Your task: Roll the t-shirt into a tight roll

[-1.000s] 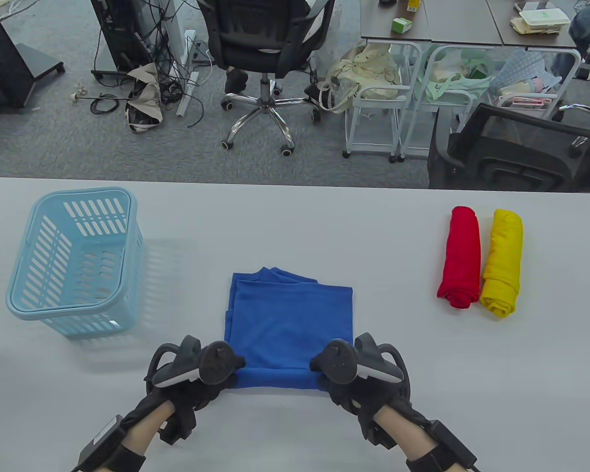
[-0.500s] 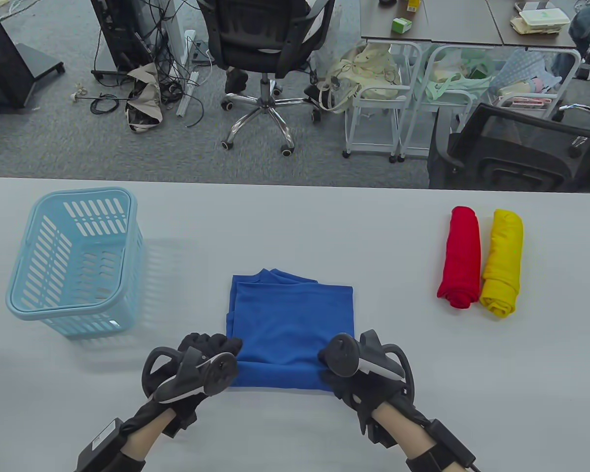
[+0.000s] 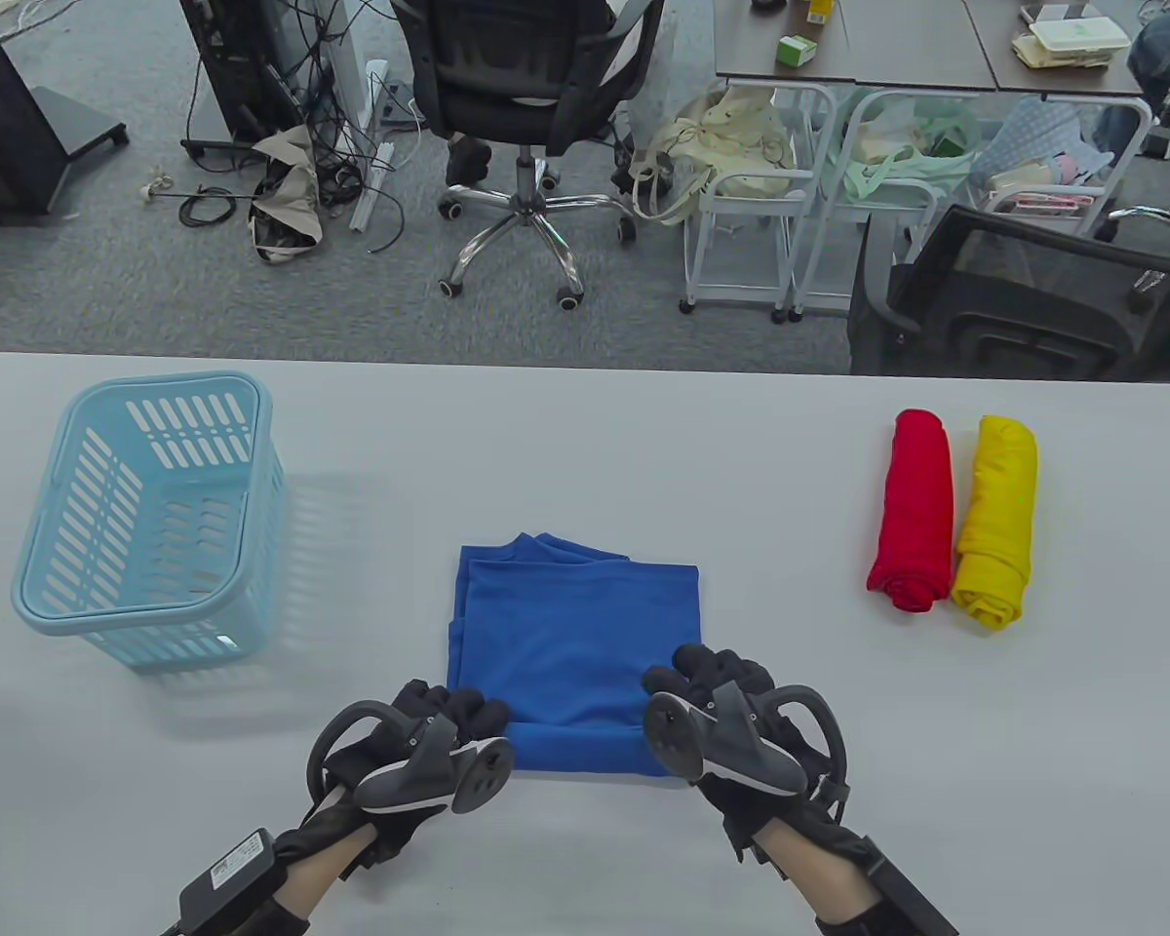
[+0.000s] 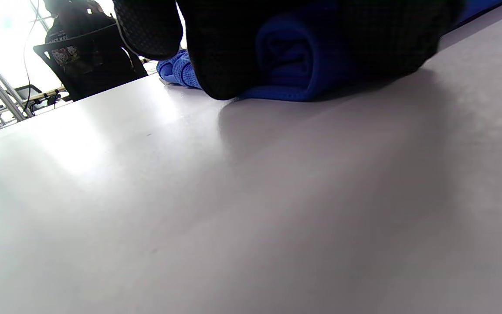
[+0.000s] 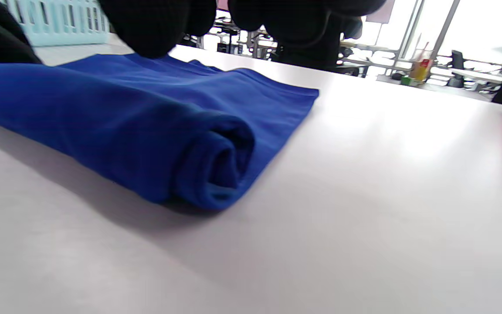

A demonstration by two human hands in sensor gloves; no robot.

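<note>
Blue t-shirt (image 3: 575,634) folded flat near the front middle of the table (image 3: 643,439), its near edge rolled into a short tube. Coil of the roll's end plain in the right wrist view (image 5: 216,174); rest of the cloth flat beyond the roll. Left hand (image 3: 429,746) on the roll's left end, fingers (image 4: 233,52) curled over the top and gripping it, cloth showing under them in the left wrist view. Right hand (image 3: 731,726) on the roll's right end, fingers (image 3: 707,673) bent over the top and pressing on the cloth; cannot tell whether wrapped round it. Pale blue basket (image 3: 146,517) well left of the t-shirt. Red roll (image 3: 912,512) and yellow roll (image 3: 996,522) side by side, touching, well right of the t-shirt.
</note>
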